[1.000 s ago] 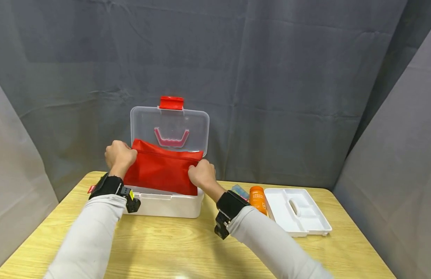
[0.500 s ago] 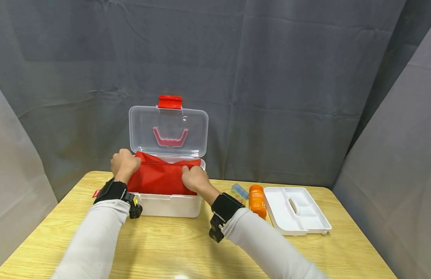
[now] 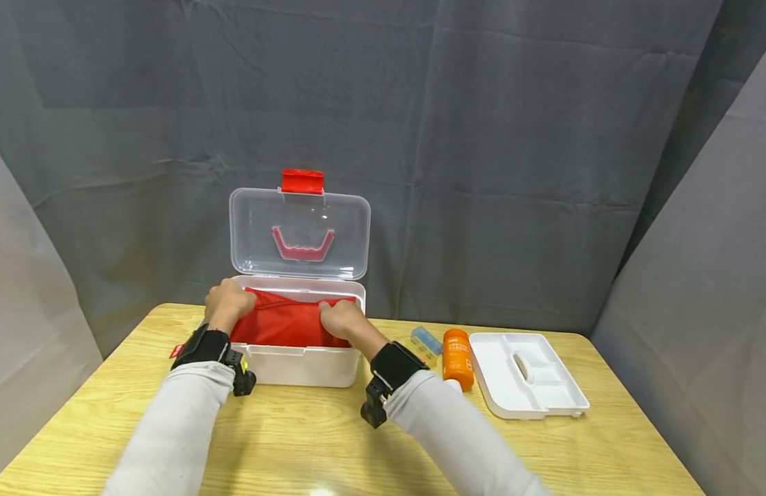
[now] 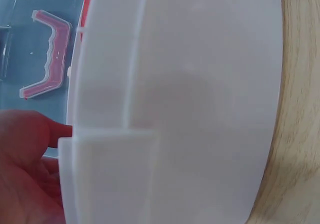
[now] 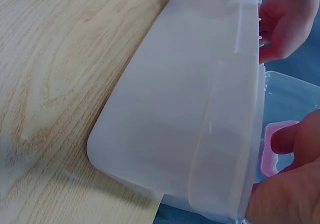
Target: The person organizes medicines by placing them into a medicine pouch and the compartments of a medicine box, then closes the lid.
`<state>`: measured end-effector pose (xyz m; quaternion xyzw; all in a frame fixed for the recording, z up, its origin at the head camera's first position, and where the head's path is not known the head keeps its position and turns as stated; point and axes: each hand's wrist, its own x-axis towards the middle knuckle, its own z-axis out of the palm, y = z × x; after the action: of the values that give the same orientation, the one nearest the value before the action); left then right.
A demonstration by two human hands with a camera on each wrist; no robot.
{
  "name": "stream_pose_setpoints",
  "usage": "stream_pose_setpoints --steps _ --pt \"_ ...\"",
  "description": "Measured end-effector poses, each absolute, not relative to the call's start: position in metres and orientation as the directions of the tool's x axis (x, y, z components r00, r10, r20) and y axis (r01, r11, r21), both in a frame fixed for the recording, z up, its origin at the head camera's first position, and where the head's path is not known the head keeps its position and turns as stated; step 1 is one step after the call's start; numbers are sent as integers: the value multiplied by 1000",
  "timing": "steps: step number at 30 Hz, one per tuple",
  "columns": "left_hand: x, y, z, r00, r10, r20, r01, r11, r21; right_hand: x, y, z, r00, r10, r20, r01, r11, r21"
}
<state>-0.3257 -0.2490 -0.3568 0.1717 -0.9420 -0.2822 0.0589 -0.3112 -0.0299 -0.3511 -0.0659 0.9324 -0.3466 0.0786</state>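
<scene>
A red zip pouch (image 3: 280, 325) is partly down inside a white lidded box (image 3: 302, 366), its top edge about level with the rim. My left hand (image 3: 229, 303) grips the pouch's upper left corner. At the upper right, my right hand (image 3: 344, 321) pinches it with the thumb on the near side. The clear lid (image 3: 253, 231), with a red latch (image 3: 303, 181) and pink handle, stands raised behind. Both wrist views are mostly filled by the box's front wall (image 4: 210, 94), which hides the pouch's lower part.
Right of the box are a small blue and yellow case (image 3: 427, 343), an orange bottle (image 3: 457, 359) and a white compartment tray (image 3: 503, 372). A white object (image 3: 454, 386) shows partly behind the right sleeve. A red tag (image 3: 176, 351) lies by the left wrist.
Both hands have lowered the red pouch from in front of the lid into the box, drawing slightly closer together. The box's back rim now shows. The bottle and tray have stayed put.
</scene>
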Motion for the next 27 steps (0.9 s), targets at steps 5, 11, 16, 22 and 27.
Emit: stream_pose_setpoints --steps 5,11,16,22,27 --pt "-322 -249 -358 -948 -317 -22 -279 798 535 -313 -30 -354 -974 -183 -132 -54 759 -649" --pt "-317 -250 -362 -952 -303 -41 -278 801 531 -314 -31 -358 -968 -194 -161 -38 744 -667" --pt "-318 -251 -363 -952 -302 -49 -283 808 517 -314 -32 -359 -973 -183 -139 -41 736 -676" --pt "-320 -251 -361 -958 -273 -90 -280 821 497 -314 -33 -359 -976 -186 -117 -60 738 -672" --pt "-320 -246 -358 -965 -240 -102 -260 844 469 -313 -34 -361 -974 -206 -90 -102 764 -638"
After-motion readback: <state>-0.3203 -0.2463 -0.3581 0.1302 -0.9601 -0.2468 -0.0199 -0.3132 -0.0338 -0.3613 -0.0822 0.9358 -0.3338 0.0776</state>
